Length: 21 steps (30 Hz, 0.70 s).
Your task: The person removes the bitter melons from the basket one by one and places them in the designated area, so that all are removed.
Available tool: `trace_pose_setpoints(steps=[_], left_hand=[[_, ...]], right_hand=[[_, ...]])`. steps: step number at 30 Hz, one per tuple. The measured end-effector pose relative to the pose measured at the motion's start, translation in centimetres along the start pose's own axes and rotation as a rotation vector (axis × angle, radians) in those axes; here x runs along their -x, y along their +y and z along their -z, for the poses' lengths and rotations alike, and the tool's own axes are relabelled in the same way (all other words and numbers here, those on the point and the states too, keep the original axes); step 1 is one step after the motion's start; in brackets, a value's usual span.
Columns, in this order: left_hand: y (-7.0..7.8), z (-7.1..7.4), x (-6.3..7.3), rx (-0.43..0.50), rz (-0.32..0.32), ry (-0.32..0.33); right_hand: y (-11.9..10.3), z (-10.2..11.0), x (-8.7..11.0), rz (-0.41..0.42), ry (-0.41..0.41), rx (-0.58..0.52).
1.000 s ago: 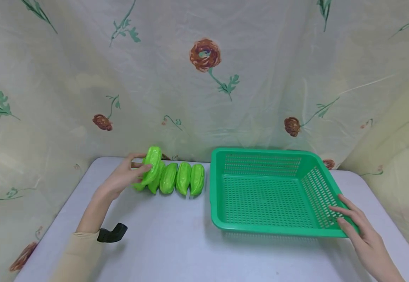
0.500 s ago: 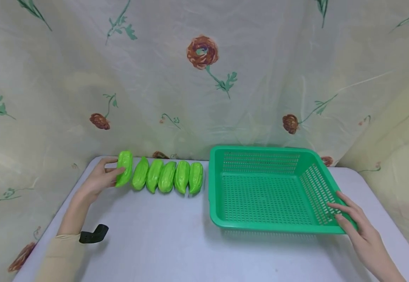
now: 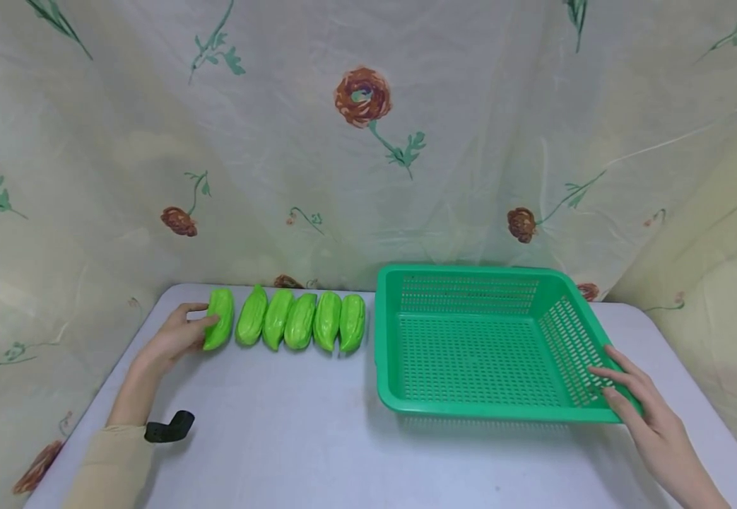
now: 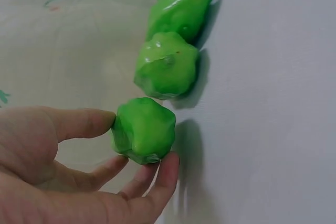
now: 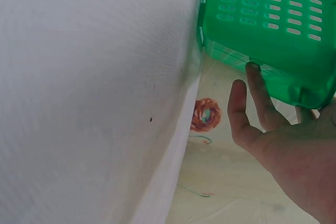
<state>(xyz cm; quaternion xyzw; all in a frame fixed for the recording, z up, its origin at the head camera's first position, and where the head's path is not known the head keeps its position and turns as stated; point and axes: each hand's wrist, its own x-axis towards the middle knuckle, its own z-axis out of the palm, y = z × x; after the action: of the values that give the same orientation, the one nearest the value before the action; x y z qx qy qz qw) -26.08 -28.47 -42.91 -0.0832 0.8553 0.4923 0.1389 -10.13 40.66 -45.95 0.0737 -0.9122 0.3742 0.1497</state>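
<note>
My left hand [image 3: 177,332] pinches a glossy, ribbed green bitter melon [image 3: 220,318] between thumb and fingers at the left end of a row. In the left wrist view its lobed end [image 4: 144,129] faces the camera, and the neighbouring melon [image 4: 167,66] lies just beyond. Several more bitter melons [image 3: 301,322] lie side by side to the right, tips pointing toward me. At the front right corner of a green plastic basket [image 3: 470,411], my right hand [image 3: 651,417] grips the rim, with fingertips against the wall in the right wrist view.
The basket stands right of the melon row, with nothing inside it. Behind the white table [image 3: 292,431] hangs a flower-printed curtain [image 3: 457,141], close to the back edge. A black wrist mount [image 3: 169,427] sticks out from my left sleeve.
My left hand has carried the bitter melon left from over the row, then lowered it at the row's left end. The right hand and basket have stayed in place.
</note>
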Motion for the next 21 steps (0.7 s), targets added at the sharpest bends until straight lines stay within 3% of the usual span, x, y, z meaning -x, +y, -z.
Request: trace_pose_setpoints(steps=[10,21], left_hand=[[0.0,-1.3,-0.6,-0.007,-0.041,0.049],[0.5,-1.7,-0.5,-0.044,-0.014,0.061]], right_hand=[[0.1,-0.1,0.1,0.008,0.012,-0.003],[0.0,0.0,0.1,-0.005,0.000,-0.005]])
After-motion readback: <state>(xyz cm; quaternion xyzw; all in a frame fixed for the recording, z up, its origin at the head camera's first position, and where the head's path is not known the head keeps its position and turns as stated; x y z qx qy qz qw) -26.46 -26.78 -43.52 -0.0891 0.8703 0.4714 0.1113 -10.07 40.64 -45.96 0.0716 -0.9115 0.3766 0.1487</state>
